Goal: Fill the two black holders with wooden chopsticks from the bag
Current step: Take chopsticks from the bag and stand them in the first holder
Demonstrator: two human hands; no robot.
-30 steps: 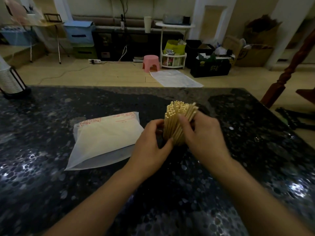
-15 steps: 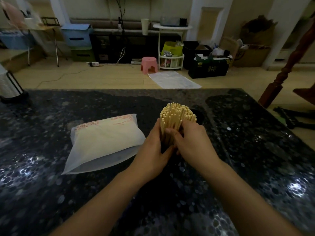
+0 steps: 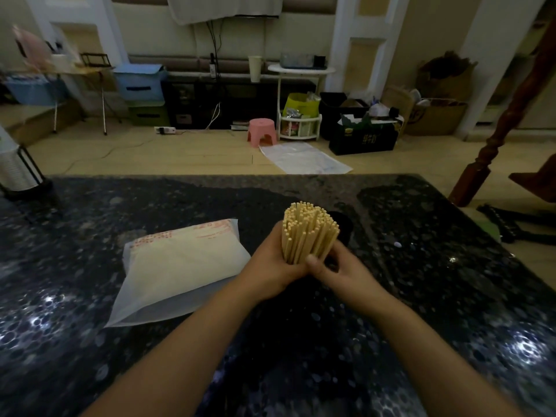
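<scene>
A thick bundle of wooden chopsticks stands upright at the middle of the dark table, tips up. My left hand wraps round its left side. My right hand grips its right side, thumb across the front. The base of the bundle is hidden between my hands, so I cannot see a holder under it. A black holder stands just behind and right of the bundle, mostly hidden. The white bag, still holding chopsticks, lies flat to the left.
The speckled black table stretches to all sides. A stack of white cups in a black stand sits at its far left corner. A dark wooden post rises beyond the right edge.
The bundle has been straightened from a rightward tilt to upright. Both hands have slid lower and closed in tighter round its base.
</scene>
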